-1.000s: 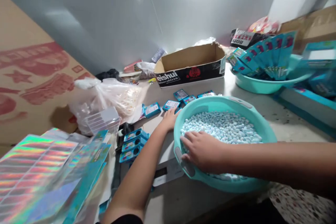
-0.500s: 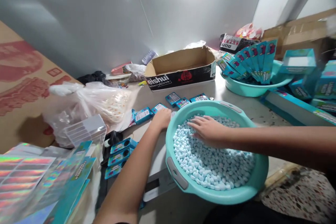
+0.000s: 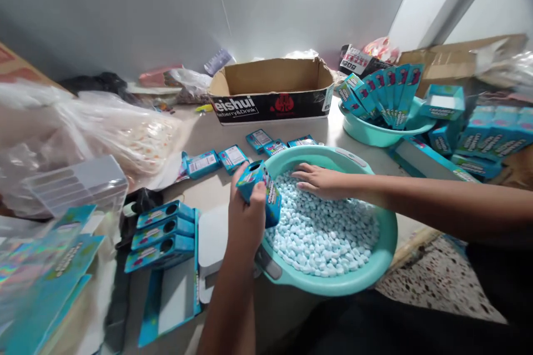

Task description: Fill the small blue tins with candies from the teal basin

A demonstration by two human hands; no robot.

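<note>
My left hand (image 3: 245,219) grips a small blue printed carton (image 3: 272,202) with a round dark hole in its top, tilted over the left rim of a turquoise basin (image 3: 333,287). Pale blue pellets, like small candies (image 3: 320,238), fill much of the basin. On their far side rests my right hand (image 3: 322,182), palm down, fingers stretched out and partly apart. Several similar blue cartons (image 3: 203,164) lie on the table just beyond my left hand. Left of my forearm, more cartons with round holes (image 3: 164,249) are lined up in a row.
An open cardboard box (image 3: 270,108) stands behind the basin. At the back right, a second turquoise basin (image 3: 370,136) holds upright blue cartons. Plastic bags (image 3: 137,138) and a clear divided tray (image 3: 79,183) are on the left. A white device (image 3: 213,238) sits beside my left forearm.
My left hand, earlier beyond the basin's left rim by the lying cartons, has come back toward me with a carton in it. My right hand stays on the candies. The view has shifted.
</note>
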